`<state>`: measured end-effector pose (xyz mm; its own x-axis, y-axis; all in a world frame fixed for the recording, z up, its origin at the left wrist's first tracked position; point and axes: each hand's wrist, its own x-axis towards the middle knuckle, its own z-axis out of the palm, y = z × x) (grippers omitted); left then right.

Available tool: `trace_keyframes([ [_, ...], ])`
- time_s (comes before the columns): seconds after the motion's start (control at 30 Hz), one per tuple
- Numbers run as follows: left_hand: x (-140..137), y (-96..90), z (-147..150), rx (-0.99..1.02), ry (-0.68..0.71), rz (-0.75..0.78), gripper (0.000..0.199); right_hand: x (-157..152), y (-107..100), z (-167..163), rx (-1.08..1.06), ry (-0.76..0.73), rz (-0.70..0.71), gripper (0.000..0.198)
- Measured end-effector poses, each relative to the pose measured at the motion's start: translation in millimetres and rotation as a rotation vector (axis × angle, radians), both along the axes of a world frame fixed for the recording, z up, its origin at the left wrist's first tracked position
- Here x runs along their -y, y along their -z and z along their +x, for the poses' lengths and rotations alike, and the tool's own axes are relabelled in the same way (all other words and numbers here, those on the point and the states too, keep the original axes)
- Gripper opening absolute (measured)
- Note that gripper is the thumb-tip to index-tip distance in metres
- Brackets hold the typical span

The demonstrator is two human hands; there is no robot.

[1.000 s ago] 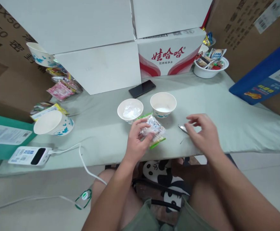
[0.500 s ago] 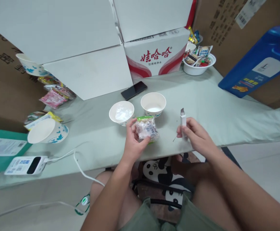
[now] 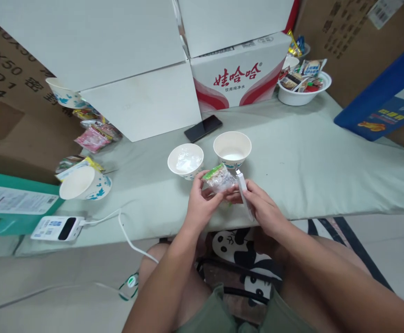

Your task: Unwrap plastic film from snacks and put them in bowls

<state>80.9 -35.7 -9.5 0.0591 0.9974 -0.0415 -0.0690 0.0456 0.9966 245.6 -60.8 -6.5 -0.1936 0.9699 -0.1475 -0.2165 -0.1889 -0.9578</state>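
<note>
Head view: the left hand (image 3: 203,203) pinches a packet (image 3: 218,178) between thumb and fingers, a paper bowl (image 3: 232,144) just beyond the packet. Right of the packet, the right hand (image 3: 264,208) grips a knife (image 3: 243,192), its long axis slanting alongside, blade end toward that bowl.

Blue bottle (image 3: 364,108) cut off right; packet (image 3: 220,178) partly behind fingers (image 3: 217,199).
</note>
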Motion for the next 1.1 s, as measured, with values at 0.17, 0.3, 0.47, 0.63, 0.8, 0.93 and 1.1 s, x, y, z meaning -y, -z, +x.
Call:
trace_keyframes([
  [0.17, -1.0, 2.0, -0.7, -0.05, -0.071, 0.043, 0.051, 7.5, -7.2, 5.5, 0.259, 0.036, 0.044, 0.036],
  [0.3, -2.1, 4.0, -1.5, -0.105, -0.084, 0.079, 0.053, 10.3, -10.6, 6.3, 0.379, -0.03, 0.05, 0.044],
  [0.47, -1.9, 5.5, -2.2, -0.08, -0.034, 0.118, 0.055, 2.5, -12.6, 0.4, 0.403, -0.132, -0.041, 0.043],
  [0.63, -0.1, 3.0, -7.2, 0.033, -0.121, 0.155, 0.062, 2.7, -15.9, 5.7, 0.538, -0.165, 0.005, 0.04],
  [0.8, -4.2, -5.2, -19.5, 0.119, -0.267, 0.162, 0.071, 5.7, -17.2, 23.8, 0.657, -0.197, 0.06, 0.039],
  [0.93, -2.5, -9.1, -22.3, 0.095, -0.237, 0.096, 0.067, 5.0, -14.5, 60.1, 0.787, -0.078, 0.165, 0.044],
  [1.1, 18.5, -2.6, 0.0, 0.069, -0.086, -0.056, 0.062, -5.9, 4.2, 110.1, 1.165, 0.127, 0.244, 0.04],
])
